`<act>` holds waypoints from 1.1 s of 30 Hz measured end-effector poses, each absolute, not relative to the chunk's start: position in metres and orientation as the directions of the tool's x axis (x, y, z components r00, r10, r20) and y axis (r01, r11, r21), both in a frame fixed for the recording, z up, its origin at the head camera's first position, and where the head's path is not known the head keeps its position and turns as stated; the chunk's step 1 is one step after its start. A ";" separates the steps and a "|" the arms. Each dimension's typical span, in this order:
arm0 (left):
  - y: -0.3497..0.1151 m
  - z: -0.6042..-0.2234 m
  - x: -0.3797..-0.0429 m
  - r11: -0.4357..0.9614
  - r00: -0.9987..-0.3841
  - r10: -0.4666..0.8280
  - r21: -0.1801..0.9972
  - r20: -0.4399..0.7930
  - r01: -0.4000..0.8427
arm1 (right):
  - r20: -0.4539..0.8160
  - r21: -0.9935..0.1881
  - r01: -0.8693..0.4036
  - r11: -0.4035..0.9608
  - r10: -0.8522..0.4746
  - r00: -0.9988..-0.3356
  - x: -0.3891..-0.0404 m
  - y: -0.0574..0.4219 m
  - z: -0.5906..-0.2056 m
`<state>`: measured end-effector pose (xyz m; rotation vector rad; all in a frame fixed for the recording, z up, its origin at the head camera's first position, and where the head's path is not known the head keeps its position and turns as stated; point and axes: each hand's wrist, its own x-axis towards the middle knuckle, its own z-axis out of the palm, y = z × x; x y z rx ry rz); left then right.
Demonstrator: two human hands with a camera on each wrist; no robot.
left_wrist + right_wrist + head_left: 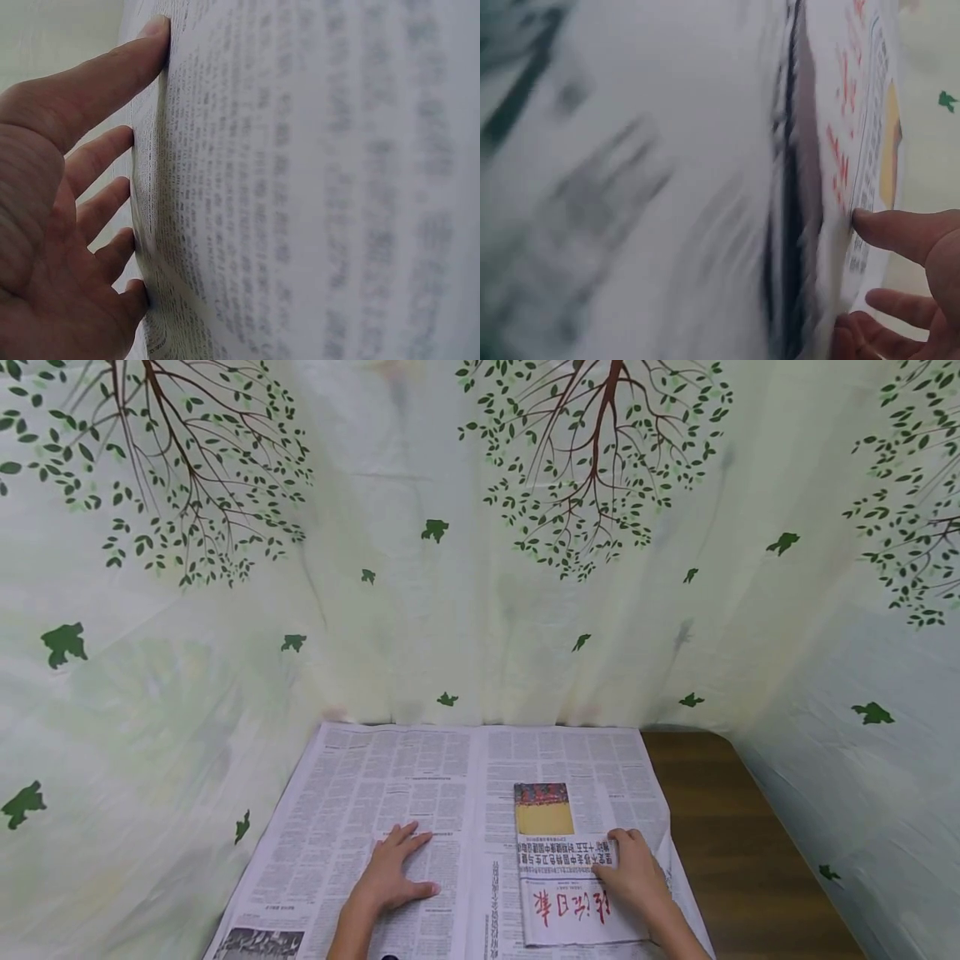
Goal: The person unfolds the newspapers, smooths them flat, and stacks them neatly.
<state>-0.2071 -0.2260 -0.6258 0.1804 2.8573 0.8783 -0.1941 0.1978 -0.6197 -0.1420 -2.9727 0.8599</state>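
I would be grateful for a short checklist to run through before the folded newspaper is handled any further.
1. Left hand resting on the spread newspaper: ok, fingers splayed.
2. Right hand touching the folded newspaper: ok, near its right side.
3. Right hand's fingers tucked beneath the folded newspaper: cannot tell.
4. Folded newspaper lying on the spread newspaper: ok.
5. Spread newspaper covering the whole tabletop: not ok, dark wood shows at right.
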 end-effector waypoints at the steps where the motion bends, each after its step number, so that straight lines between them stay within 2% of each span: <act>1: -0.226 -0.626 -0.207 0.821 -0.982 0.158 0.566 -0.105 0.072 | 0.013 -0.527 0.083 0.846 0.106 -0.994 -0.192 0.203 -0.619; 7: -0.225 -0.625 -0.208 0.817 -0.983 0.161 0.571 -0.092 0.080 | -0.022 -0.527 0.109 0.843 0.115 -0.993 -0.182 0.222 -0.618; 20: -0.226 -0.628 -0.210 0.830 -0.979 0.158 0.554 -0.127 0.062 | -0.208 -0.651 0.183 0.737 0.059 -0.976 -0.164 0.232 -0.602; 33: -0.226 -0.630 -0.209 0.824 -0.981 0.159 0.562 -0.114 0.068 | -0.128 -0.727 0.155 0.668 0.091 -0.988 -0.166 0.214 -0.617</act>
